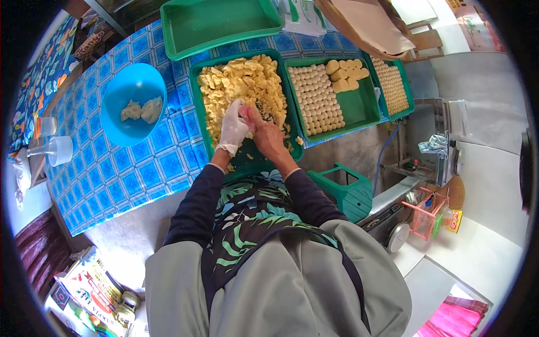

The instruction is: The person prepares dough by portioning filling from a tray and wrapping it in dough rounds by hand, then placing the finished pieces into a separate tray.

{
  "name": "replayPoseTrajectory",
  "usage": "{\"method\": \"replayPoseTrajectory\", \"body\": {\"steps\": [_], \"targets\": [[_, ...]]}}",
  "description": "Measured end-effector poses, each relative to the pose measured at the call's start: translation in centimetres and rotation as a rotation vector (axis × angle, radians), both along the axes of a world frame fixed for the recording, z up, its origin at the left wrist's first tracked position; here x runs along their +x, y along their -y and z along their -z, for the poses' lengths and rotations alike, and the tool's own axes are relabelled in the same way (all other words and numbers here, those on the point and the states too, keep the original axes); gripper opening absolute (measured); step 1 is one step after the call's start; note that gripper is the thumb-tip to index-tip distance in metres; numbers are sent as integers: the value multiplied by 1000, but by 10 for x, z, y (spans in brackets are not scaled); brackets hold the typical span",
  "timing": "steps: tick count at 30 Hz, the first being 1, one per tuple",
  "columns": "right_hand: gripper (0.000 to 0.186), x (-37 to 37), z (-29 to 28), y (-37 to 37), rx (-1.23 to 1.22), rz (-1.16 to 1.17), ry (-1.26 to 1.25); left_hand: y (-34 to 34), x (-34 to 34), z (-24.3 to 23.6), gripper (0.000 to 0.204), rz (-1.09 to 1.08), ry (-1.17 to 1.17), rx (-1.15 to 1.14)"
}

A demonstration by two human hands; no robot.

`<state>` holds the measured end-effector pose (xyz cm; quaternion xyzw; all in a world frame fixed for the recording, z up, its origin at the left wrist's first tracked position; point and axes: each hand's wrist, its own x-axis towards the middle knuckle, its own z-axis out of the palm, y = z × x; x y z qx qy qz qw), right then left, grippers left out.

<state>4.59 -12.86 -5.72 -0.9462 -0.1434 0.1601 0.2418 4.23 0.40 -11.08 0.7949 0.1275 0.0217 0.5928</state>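
Note:
My left hand (233,126), in a white glove, and my bare right hand (265,133) meet over a green tray (195,84) of crumbly yellow dough (227,78). Their fingers are closed around a small pink object (247,114), too small and partly hidden to make out. Loose crumbs lie on the tray bottom near my wrists. Just right of it, another green tray (359,106) holds rows of small pale dough balls (314,98) and several yellow cylinders (345,73). A blue bowl (126,90) with white dough (150,110) is to the left.
A blue checked tablecloth (95,185) bears an empty green tray (222,25), a further tray of balls (393,90), a wooden tray (365,22) and plastic jugs (59,150). A green stool (348,196) stands below right, beside metal equipment (393,236) and a wire rack (421,219).

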Motion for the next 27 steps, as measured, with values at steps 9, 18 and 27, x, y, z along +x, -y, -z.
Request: {"method": "replayPoseTrajectory", "body": {"steps": [9, 18, 27], "targets": [[28, -18, -29, 52, -31, 84, 176, 13, -40, -27, 35, -76, -25, 161], [34, -34, -3, 42, 223, 74, 305, 21, -42, -31, 18, -98, 34, 30], [40, -6, -23, 37, 2, 139, 153, 8, -18, -41, 27, 198, -115, 498]]}}
